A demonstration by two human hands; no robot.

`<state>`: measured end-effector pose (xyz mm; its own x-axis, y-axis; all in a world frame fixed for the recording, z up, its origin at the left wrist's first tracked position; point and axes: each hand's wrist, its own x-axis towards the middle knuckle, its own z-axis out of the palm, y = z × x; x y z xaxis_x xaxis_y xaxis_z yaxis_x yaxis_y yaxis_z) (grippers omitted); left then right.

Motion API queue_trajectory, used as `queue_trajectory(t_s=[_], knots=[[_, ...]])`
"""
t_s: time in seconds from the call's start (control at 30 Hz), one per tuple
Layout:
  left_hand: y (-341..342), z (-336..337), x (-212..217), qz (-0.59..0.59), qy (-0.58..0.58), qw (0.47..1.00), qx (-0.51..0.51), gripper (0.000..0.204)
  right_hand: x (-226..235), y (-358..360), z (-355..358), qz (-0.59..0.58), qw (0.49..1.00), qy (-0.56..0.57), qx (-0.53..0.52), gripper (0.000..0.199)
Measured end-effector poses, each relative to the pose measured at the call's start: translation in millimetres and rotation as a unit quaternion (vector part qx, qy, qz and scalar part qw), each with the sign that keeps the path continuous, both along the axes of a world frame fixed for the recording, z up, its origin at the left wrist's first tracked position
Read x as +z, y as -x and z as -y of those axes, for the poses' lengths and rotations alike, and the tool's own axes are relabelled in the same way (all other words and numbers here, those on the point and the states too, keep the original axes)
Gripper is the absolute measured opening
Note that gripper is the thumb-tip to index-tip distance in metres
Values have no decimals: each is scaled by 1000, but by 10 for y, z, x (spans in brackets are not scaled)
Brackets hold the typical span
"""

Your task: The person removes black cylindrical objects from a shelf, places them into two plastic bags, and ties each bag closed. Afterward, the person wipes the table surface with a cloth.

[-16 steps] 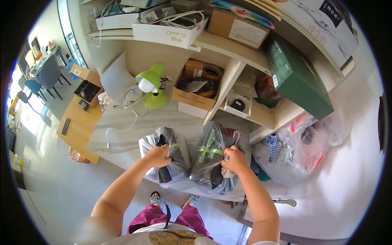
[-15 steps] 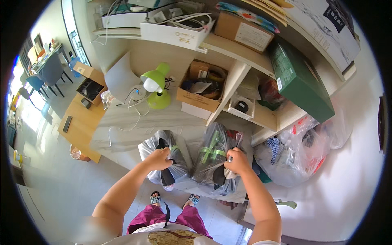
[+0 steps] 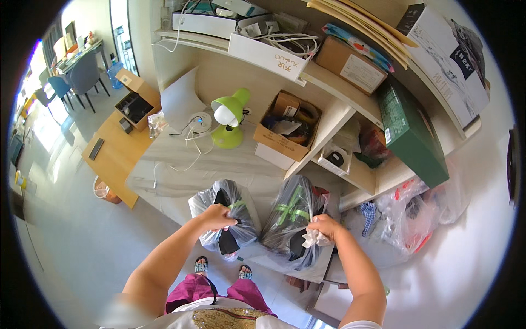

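Dark contents in clear bags point(image 3: 293, 219)

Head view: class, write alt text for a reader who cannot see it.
A person's left hand grips one clear plastic bag and the right hand grips another clear bag on a pale desk. Behind stand a green lamp, a cardboard box and cluttered shelves.

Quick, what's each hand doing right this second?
Left hand: closed, gripping the left clear bag.
Right hand: closed, pinching the bunched neck of the right clear bag.
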<state>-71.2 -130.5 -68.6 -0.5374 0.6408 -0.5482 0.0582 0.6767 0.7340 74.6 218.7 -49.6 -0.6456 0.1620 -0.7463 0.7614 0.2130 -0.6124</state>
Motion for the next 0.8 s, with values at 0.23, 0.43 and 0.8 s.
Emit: queue_trajectory(t_s=[0.23,0.43,0.8], knots=[[-112,-70,12,9,3,997,77,38,-126,-79,45,-101,992,69,-26,25],[-401,-426,-39,-247,-34,959,137,39,-225,-276,159,-292,943,-78,-138,31],[-439,-1430,109,-288,-109,951,-13,35,-266,-124,-516,-460,805,-55,-370,29]])
